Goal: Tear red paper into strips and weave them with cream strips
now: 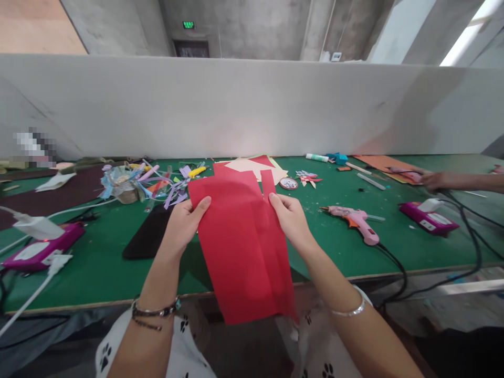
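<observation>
- the red paper [236, 241] is held up at the front edge of the green table [102, 281], its lower end hanging in front of the person's lap; near its top right a gap parts a narrow strip from the wider portion.
- the left hand [184, 223] is closed in a pinch on the upper left edge of the red paper, thumb on the near face.
- the right hand [290, 216] pinches the upper right edge of the red paper, at the strip, thumb also on the near face.
- behind the red paper lie cream paper pieces [240, 167]; just right of those, a round tin [289, 183].
- left of the red paper, a black flat object [137, 239] rests beyond the left forearm.
- right of the red paper lies a pink glue gun [356, 216]; farther right, a co-worker's hand [435, 181].
</observation>
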`<state>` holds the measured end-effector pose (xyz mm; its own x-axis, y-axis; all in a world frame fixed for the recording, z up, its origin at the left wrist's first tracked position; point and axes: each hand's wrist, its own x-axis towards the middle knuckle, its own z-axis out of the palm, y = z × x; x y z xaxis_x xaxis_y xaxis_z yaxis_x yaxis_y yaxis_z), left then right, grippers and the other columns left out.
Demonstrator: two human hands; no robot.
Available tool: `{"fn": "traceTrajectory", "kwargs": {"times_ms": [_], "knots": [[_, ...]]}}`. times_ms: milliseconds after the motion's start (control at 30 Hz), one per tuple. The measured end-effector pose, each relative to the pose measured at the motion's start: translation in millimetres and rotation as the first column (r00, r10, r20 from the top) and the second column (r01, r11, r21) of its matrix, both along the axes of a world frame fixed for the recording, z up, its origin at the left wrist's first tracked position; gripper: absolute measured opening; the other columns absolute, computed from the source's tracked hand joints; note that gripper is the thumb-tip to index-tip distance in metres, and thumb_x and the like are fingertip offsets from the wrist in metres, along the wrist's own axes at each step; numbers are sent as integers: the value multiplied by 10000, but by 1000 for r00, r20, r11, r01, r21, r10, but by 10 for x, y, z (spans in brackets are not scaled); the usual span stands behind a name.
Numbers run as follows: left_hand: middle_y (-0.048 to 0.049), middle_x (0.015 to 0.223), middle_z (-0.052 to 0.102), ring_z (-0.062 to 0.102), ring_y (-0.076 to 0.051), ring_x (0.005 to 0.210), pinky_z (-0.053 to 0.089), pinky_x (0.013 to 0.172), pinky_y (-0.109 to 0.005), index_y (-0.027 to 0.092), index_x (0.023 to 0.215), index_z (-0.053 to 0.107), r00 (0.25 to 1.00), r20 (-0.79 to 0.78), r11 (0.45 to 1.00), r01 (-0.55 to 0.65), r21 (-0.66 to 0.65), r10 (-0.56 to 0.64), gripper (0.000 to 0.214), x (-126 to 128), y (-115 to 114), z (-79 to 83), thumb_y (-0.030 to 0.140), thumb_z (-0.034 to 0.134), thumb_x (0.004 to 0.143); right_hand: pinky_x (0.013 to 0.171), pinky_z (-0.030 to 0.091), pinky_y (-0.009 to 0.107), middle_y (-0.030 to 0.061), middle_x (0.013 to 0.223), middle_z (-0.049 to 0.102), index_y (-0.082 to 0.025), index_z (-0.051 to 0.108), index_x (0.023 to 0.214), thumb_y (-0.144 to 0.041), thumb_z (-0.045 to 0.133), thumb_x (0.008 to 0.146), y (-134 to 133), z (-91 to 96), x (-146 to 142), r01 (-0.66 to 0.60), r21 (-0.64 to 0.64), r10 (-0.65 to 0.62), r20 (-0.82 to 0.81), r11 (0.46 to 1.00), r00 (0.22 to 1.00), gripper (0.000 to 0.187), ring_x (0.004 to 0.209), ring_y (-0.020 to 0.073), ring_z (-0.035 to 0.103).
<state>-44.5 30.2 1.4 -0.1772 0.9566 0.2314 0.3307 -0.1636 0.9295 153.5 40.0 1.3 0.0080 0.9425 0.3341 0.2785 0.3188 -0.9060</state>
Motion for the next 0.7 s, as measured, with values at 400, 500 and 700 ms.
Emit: {"fn": "traceTrajectory", "kwargs": {"times_ms": [400,500,700], "knots": [[-21,608,637,578,-176,598,441,477,-218,168,679,627,999,42,1000,-17,7,16,314,-7,-4,13,471,551,652,505,285,228,-24,488,393,-178,395,479,-422,400,756,15,-31,-13,22,12,-22,-37,1000,999,369,529,100,380],[-21,603,639,583,-175,594,444,470,-216,164,702,636,998,68,1000,-16,-7,16,314,-5,-2,12,464,559,651,503,287,227,-23,492,397,-177,407,490,-421,391,767,14,-25,-6,23,14,-23,-20,1000,1000,370,531,100,382],[-26,642,656,601,-179,597,477,527,-240,154,759,643,981,192,1000,9,-11,-7,373,-16,21,-15,497,586,625,487,272,223,-22,510,413,-171,446,530,-449,383,775,7,4,14,-41,12,40,71,999,997,376,530,99,388]]}}
